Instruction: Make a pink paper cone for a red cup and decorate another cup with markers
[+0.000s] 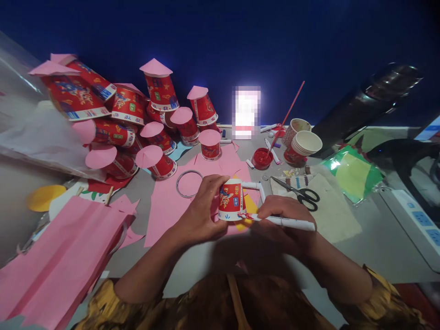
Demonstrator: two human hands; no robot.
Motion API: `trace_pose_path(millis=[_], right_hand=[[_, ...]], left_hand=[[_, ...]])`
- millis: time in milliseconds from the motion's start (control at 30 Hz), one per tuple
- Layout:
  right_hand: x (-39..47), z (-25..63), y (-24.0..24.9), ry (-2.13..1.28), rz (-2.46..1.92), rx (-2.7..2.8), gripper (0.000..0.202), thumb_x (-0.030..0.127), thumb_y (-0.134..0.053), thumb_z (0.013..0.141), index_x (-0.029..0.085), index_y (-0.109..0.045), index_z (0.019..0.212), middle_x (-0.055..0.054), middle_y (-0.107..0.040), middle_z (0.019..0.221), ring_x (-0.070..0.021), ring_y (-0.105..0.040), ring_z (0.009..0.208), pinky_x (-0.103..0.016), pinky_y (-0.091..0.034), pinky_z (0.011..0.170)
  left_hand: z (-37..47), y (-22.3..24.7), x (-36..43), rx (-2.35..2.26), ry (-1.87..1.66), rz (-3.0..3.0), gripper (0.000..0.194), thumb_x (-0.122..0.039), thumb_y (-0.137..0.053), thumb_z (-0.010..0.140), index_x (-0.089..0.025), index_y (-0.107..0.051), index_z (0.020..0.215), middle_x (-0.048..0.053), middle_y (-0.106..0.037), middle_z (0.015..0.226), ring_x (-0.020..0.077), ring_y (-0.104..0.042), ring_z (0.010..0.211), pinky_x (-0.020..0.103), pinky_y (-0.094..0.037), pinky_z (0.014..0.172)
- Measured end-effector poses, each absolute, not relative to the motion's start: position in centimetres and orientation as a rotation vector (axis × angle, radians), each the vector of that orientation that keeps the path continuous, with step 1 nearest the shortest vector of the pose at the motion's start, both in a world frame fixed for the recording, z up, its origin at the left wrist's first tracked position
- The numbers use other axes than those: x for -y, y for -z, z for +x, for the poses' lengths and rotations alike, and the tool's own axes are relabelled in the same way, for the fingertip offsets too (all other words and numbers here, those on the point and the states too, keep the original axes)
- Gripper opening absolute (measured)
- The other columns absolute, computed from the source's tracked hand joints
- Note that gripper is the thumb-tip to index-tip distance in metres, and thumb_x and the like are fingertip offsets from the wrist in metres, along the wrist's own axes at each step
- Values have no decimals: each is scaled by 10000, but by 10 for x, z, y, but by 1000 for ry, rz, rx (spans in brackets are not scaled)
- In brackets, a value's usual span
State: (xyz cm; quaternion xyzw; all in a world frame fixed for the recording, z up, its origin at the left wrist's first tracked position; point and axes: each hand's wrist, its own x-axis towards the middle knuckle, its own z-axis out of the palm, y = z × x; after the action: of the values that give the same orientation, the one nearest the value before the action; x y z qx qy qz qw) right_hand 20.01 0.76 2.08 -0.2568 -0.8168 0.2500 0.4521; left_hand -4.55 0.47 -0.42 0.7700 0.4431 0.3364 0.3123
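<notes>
My left hand (201,213) grips a red printed paper cup (231,197), thumb and fingers around its left side. The cup stands upside down, its wide white rim low. Between the fingers of my right hand (288,208) is a white marker (294,223). Its red-stained tip meets the cup's lower right, by the blue marks on the rim. Behind the cup lies another white pen-like piece (252,185), partly hidden. Pink paper (165,215) and a yellow piece (250,206) lie beneath and beside the cup.
Several red cups with pink cone tops (160,87) are piled at the back left. Black scissors (302,195) lie on cloth at right, near stacked cups (307,143) and a red pot (262,158) holding a stick. A metal ring (178,185) and folded pink paper (62,256) are leftward.
</notes>
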Motion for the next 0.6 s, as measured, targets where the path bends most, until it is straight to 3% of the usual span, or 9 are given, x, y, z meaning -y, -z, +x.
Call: trace_pose_path(millis=[600], right_hand=[[-9, 204, -26, -654, -650, 1991, 94, 141, -625, 920, 232, -644, 907, -14, -711, 670, -166, -657, 560, -275, -507, 563]], left_hand=[[-46, 5, -5, -1216, -874, 2047, 915, -104, -669, 651, -294, -365, 1493, 120, -461, 1438, 345, -477, 1360, 569, -457, 1174]])
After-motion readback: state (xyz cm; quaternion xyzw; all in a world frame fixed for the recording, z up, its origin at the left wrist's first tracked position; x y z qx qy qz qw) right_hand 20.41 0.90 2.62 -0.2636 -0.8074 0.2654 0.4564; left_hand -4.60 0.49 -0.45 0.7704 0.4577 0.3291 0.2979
